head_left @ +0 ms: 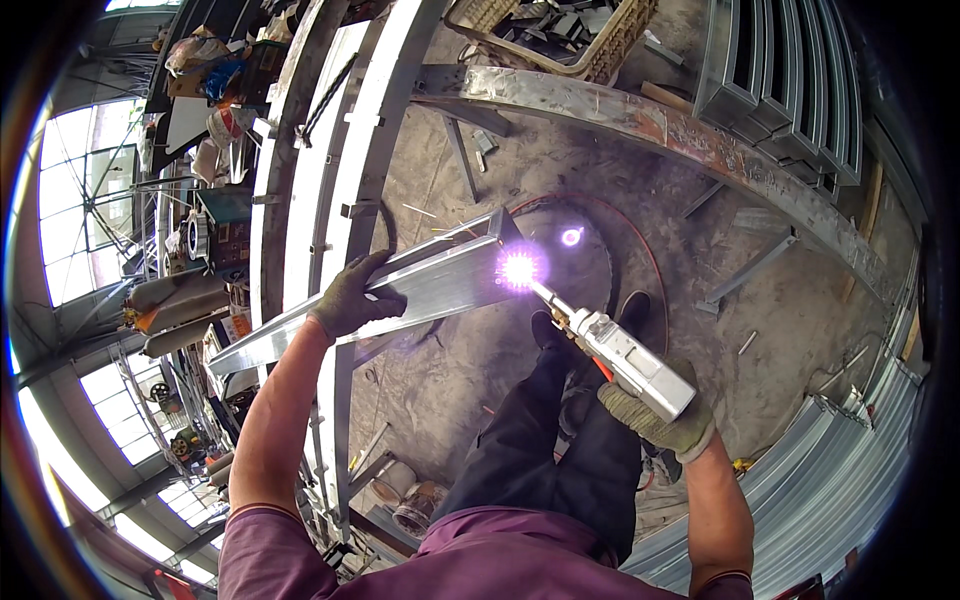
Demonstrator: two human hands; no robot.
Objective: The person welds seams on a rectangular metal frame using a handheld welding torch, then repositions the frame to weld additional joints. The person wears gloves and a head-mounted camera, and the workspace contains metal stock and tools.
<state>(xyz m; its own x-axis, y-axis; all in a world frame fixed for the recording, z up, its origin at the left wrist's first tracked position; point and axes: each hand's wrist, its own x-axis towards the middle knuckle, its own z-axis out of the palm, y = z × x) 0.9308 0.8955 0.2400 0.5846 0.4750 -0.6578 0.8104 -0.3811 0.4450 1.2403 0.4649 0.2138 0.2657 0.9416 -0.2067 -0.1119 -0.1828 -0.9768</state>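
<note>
Head view: grips a boxy white torch (635,360) in the gloved right hand (660,430), with the fingers closed around the rear of its body. Points the slim nozzle (548,296) up and to the left, toward the right end of a long silver metal profile (445,285). Ends there in a dazzling violet-white glare (519,268), too bright to tell whether tip and metal touch. Rests the gloved left hand (357,298) across the middle of the same profile, with thumb and fingers moderately parted and against the metal. Cannot tell from this angle how tight a hold, with the underside out of sight. Runs the profile aslant over bright long beams (372,150) at the left, from a narrow-looking left tip to a squared right end above the concrete floor (560,170). Shows a smooth, pale grey face, streaked with light, and a hollow channel behind the upper edge. Takes on a violet tint near the glare. Includes, round about, dark shoes (635,308) just below the glare, a red hose (655,260) curving past, a scuffed, arched steel beam (700,150) beyond, a yellowish crate (608,62) at the top and stacked grey lengths (780,90) at upper right.
</note>
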